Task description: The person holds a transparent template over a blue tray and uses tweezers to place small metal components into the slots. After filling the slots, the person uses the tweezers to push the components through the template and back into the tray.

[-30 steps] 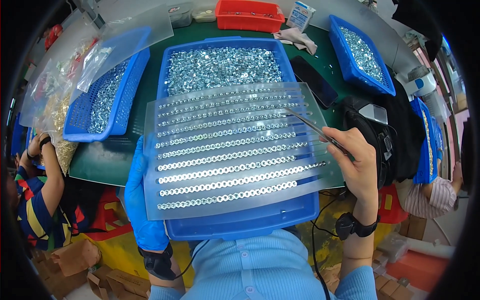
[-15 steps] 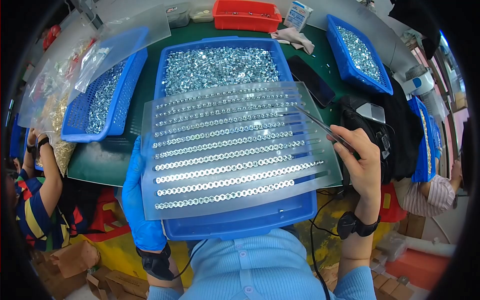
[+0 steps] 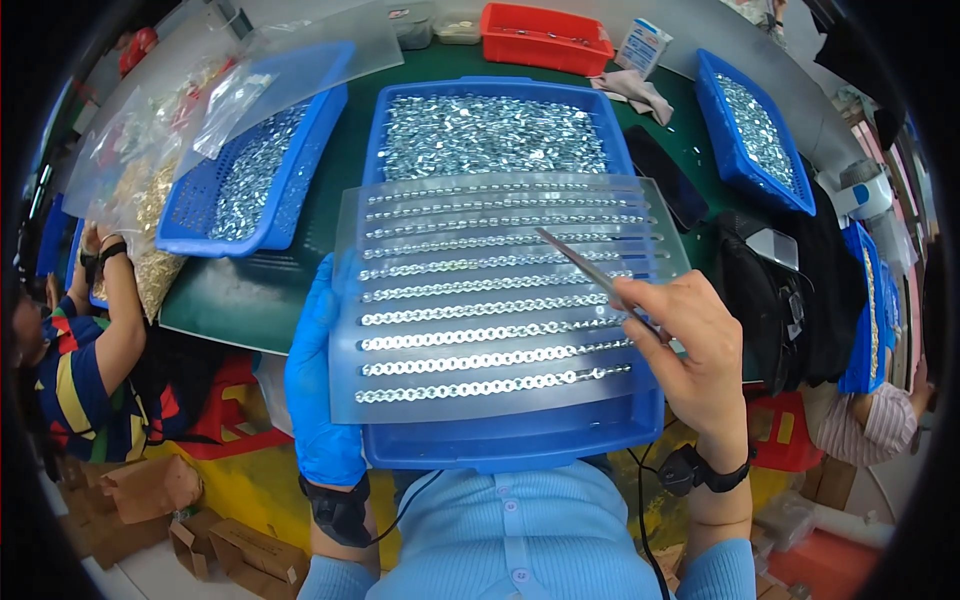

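My left hand (image 3: 322, 400), in a blue glove, grips the left edge of a clear plastic plate (image 3: 520, 404) with long parallel slots. Rows of small shiny metal nuts (image 3: 460, 390) sit in the slots, with bare slot ends at the right in several rows. Metal tweezers (image 3: 578, 260) are pinched in my bare right hand (image 3: 690, 345), over the plate's right half. Their tips point far left, above the middle rows; I see nothing between them. Under the plate is a blue tray (image 3: 515, 456), its far part heaped with loose metal pieces (image 3: 490, 135).
Blue baskets of metal pieces stand at left (image 3: 285, 215) and far right (image 3: 790, 185). A red bin (image 3: 540, 50), a cloth (image 3: 640, 92) and a dark phone (image 3: 668, 180) lie beyond. A black bag (image 3: 745, 290) is at right. Other people work on both sides.
My right hand and the tweezers have moved left across the plate, from its right edge toward the middle. The whole view has shifted, and the plate lies further right in it.
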The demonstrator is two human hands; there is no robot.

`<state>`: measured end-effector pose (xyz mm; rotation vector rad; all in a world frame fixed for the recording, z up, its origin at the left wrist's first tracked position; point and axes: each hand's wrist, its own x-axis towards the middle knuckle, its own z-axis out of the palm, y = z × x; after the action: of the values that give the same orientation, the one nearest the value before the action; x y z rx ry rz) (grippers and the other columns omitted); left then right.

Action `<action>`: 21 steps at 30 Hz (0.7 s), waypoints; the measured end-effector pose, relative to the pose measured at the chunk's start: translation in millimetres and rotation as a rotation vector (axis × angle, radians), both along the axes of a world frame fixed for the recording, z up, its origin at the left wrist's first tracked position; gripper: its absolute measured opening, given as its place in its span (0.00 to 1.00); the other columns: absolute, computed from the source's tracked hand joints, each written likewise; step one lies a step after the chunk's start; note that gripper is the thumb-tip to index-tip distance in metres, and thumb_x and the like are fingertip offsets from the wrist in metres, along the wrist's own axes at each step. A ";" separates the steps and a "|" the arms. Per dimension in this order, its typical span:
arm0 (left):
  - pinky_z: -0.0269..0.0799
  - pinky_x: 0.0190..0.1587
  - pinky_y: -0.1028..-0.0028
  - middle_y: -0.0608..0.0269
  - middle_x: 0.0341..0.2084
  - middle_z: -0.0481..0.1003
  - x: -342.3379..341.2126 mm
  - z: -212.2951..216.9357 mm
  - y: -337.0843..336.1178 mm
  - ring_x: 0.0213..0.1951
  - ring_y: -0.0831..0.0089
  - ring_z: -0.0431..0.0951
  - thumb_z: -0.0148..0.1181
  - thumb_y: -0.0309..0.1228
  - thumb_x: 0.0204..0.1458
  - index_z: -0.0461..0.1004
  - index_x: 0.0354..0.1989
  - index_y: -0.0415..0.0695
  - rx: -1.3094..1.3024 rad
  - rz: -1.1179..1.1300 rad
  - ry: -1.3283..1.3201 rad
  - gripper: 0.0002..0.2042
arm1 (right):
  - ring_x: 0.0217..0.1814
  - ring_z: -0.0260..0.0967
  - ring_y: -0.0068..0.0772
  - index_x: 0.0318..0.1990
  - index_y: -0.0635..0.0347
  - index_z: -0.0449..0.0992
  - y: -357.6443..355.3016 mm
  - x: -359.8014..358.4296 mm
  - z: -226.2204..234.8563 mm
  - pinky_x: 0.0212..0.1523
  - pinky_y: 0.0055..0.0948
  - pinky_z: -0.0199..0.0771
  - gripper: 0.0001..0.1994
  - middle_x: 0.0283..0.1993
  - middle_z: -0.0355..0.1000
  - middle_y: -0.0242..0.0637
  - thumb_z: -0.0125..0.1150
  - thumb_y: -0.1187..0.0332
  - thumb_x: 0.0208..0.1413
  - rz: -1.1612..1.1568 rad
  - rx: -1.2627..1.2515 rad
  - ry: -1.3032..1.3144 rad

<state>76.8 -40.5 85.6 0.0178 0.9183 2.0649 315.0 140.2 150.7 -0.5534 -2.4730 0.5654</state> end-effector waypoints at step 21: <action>0.73 0.59 0.70 0.57 0.60 0.68 2.2 9.4 -0.2 0.58 0.70 0.73 0.51 0.33 0.65 0.57 0.69 0.40 0.041 -0.038 0.046 0.25 | 0.33 0.68 0.37 0.48 0.61 0.80 -43.8 -96.5 0.1 0.36 0.32 0.70 0.18 0.37 0.79 0.36 0.69 0.79 0.46 0.316 0.014 -0.038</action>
<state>79.0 -40.7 95.0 0.1045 0.8968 2.0548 218.5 96.4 150.9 -0.1670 -2.6163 0.6632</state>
